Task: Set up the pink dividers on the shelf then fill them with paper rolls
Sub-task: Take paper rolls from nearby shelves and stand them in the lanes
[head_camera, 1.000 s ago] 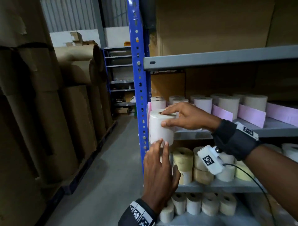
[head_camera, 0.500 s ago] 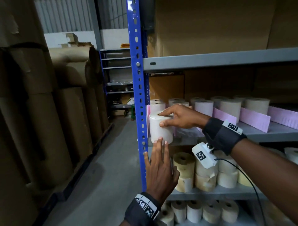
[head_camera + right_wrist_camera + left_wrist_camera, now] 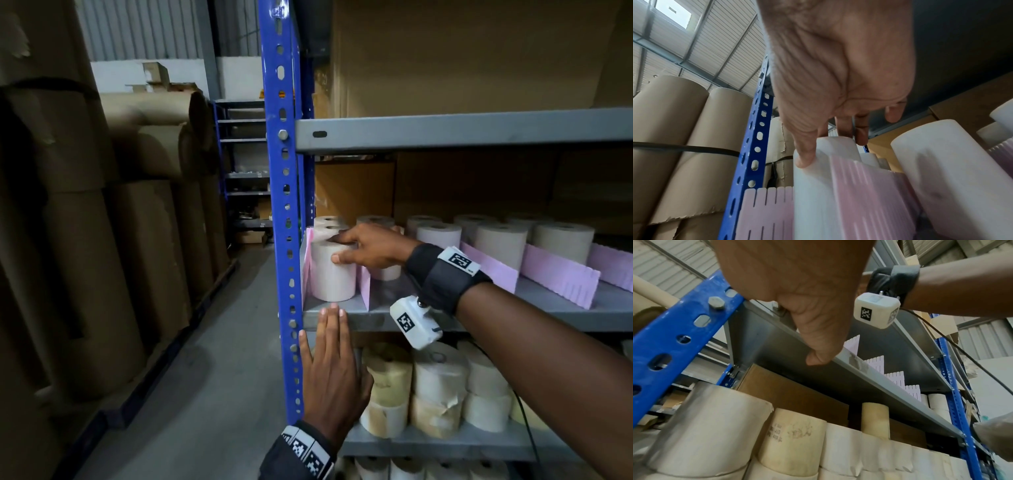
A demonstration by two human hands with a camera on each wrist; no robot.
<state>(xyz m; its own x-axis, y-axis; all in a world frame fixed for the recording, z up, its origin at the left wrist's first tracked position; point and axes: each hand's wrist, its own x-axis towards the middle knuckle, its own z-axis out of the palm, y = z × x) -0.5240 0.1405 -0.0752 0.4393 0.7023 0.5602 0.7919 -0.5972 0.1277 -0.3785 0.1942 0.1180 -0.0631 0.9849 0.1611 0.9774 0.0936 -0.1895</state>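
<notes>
Head view. Item: white paper roll (image 3: 331,272), upright at the near left end of the shelf (image 3: 383,313), standing in the slot between two pink dividers (image 3: 365,287), just beside the blue upright (image 3: 286,212).
Right hand (image 3: 371,247): fingers spread over the roll's top, thumb against its side; gripping it from above.
Left hand (image 3: 334,373): fingers straight and together, holding nothing, fingertips at the shelf's front edge below the roll.
Further stock: more rolls stand behind and to the right between dividers; the near parts of the right-hand slots look unfilled.
Handling note: the step appears to be seating this roll. Push it back squarely until it touches the roll behind, keep it upright, avoid dragging the thin dividers sideways, then let go.
</notes>
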